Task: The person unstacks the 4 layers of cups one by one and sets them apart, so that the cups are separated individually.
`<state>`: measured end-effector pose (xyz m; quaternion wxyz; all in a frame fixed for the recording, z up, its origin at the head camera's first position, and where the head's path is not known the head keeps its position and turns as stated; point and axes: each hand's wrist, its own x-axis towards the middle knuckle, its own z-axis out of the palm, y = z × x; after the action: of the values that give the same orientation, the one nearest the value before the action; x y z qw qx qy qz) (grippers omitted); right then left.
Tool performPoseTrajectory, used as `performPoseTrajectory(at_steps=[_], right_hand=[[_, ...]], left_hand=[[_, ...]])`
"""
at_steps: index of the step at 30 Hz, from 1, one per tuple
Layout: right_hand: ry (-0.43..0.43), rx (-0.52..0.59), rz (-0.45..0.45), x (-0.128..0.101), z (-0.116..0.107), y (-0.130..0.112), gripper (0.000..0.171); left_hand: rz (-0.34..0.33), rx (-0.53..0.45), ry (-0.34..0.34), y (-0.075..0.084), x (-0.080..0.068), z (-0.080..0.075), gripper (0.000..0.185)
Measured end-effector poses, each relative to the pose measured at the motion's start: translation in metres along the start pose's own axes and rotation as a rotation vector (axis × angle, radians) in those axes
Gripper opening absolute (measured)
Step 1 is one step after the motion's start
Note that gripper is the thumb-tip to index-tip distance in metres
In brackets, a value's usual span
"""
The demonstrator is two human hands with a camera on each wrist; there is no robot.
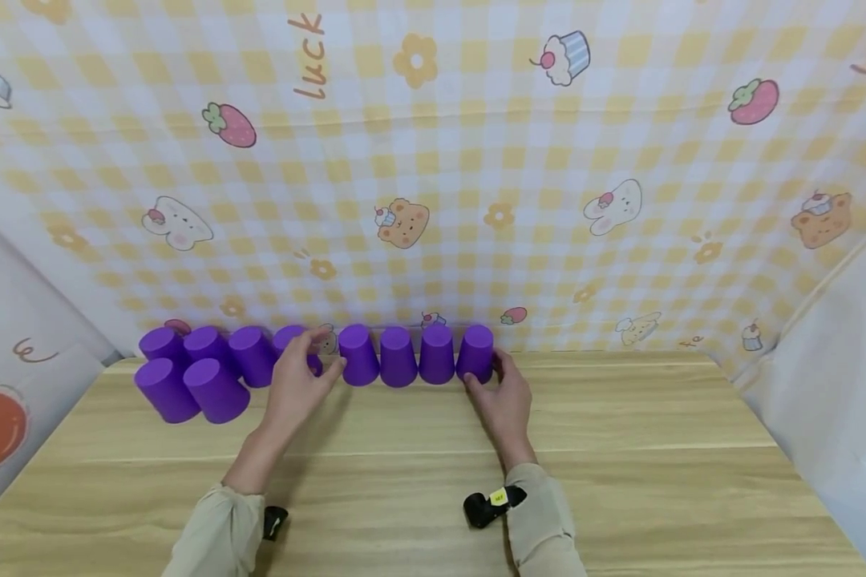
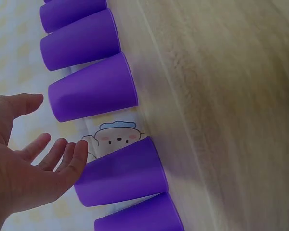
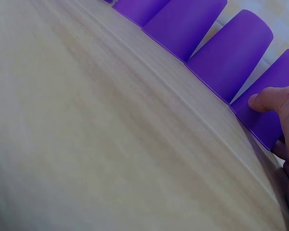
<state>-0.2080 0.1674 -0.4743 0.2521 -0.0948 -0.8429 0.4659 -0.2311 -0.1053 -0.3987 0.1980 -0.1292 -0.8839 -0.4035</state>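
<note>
A light wooden table [image 1: 621, 449] carries 10 upturned purple cups [image 1: 398, 357] along its far edge.

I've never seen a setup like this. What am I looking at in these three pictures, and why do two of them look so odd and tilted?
There is no machine here: a person works with two bare hands and wears three cameras. The wide picture comes from a camera on the head, looking down at a wooden table. The two tilted pictures come from cameras strapped to each wrist, so they see the work from close up and sideways.

On the table stand purple cups, all upside down, most in a row along the back edge, with two more set in front at the left end.

The left hand is open, its fingers spread beside a cup and gripping nothing. The right hand touches the cup at the right end of the row, thumb against its side.
</note>
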Motion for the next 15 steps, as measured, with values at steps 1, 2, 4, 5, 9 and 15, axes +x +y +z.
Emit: performPoseTrajectory(at_steps=[1, 2, 4, 5, 9, 15], right_hand=[[-0.002, 0.000, -0.001, 0.000, 0.000, 0.000, 0.056], [-0.002, -0.002, 0.001, 0.000, 0.000, 0.000, 0.056], [-0.001, -0.003, -0.002, 0.000, 0.000, 0.000, 0.056], [0.000, -0.006, -0.003, 0.000, 0.000, 0.000, 0.056], [0.002, -0.013, -0.004, 0.000, 0.000, -0.001, 0.056], [0.000, -0.001, -0.002, 0.000, 0.000, -0.002, 0.056]], left_hand=[[-0.009, -0.002, -0.005, -0.001, 0.001, 0.001, 0.046], [-0.018, -0.002, -0.008, -0.001, 0.002, 0.001, 0.047], [-0.037, 0.005, -0.023, -0.001, 0.004, 0.002, 0.047], [-0.045, 0.008, -0.030, -0.001, 0.006, 0.002, 0.048], [-0.082, -0.010, -0.066, -0.001, 0.012, 0.004, 0.051], [-0.105, -0.091, -0.136, -0.002, 0.015, 0.013, 0.056]])
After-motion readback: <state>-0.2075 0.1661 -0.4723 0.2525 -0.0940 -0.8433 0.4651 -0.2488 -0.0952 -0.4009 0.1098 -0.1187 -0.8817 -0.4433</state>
